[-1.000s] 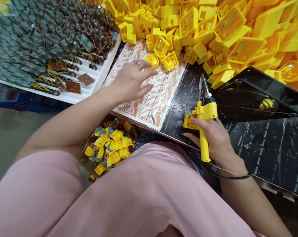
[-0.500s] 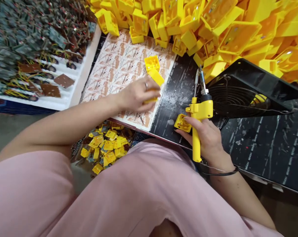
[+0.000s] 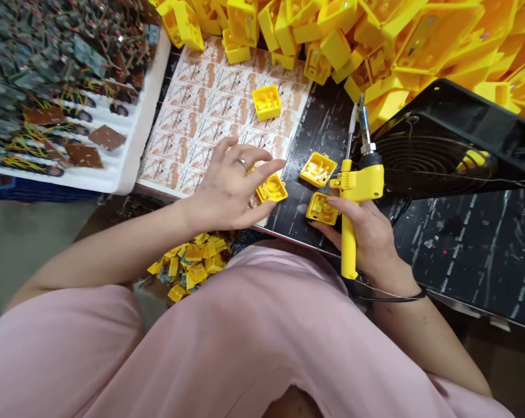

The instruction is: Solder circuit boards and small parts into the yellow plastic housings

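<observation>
My left hand (image 3: 230,186) hovers low over the printed sheet (image 3: 201,110), fingers spread, fingertips at a small yellow plastic housing (image 3: 272,188) lying at the sheet's edge. My right hand (image 3: 367,232) grips the yellow handle of a soldering iron (image 3: 353,191), tip pointing away from me; its fingers also touch another yellow housing (image 3: 321,209) on the black bench. A third housing (image 3: 318,169) lies just beyond, and one more open yellow box (image 3: 266,102) sits on the sheet.
A big heap of yellow plastic casings (image 3: 376,35) fills the far side. A black fan (image 3: 423,159) stands at right. A white tray (image 3: 127,157) of circuit boards (image 3: 36,64) is at left. A bin of small yellow parts (image 3: 190,264) sits below the bench edge.
My left hand pulled back from the heap toward me, bringing yellow housings; two now lie on the bench near the iron. Its fingers have opened. The right hand kept its grip.
</observation>
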A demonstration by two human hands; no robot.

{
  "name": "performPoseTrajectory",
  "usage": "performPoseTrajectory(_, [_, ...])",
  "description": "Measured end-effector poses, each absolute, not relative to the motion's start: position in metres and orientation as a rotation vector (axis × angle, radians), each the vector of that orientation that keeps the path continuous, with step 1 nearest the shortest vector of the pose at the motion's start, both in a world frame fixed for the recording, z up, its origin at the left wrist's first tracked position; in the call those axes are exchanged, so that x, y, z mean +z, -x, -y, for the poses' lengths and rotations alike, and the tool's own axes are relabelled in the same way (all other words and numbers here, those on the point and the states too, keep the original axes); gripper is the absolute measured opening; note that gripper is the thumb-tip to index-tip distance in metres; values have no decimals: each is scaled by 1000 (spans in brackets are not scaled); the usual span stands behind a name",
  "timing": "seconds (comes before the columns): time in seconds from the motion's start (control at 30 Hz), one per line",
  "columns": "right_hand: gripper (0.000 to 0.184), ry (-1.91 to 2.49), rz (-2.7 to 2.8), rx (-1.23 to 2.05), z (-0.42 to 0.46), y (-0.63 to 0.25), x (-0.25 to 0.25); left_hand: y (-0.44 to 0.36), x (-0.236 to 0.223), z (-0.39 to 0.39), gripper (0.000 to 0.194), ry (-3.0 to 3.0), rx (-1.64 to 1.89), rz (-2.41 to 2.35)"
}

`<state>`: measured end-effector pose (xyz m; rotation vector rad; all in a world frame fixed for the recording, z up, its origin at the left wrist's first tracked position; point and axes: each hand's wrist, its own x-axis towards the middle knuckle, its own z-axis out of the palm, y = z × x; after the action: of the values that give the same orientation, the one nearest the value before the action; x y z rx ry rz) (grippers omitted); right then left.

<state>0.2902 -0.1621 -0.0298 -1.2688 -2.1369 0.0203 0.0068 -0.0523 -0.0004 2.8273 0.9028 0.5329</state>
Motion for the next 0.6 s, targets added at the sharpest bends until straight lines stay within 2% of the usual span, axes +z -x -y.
performPoseTrajectory(0.07, [54,1262,2150,33,164,-289,-26,-13,-6,66,61,-2875,405,-960])
performPoseTrajectory(0.17, [53,1280,2167,85,170,-285,-20,-22,-9,79,50,-2854,282,-820])
performPoseTrajectory(0.27, [53,1289,2179,120,174,-281,-19,-18,-6,77,54,-2839,343,-759])
performPoseTrajectory(0.37, [61,1243,2128,83,172,-276,-23,2,-2,60,65,-2773,453,-954])
performPoseTrajectory(0.43, [66,1225,2112,60,167,-269,-26,15,-1,48,66,-2714,386,-1073])
performPoseTrajectory(0.6, [50,1172,2209,-16,151,-247,-31,21,6,34,49,-2683,147,-904])
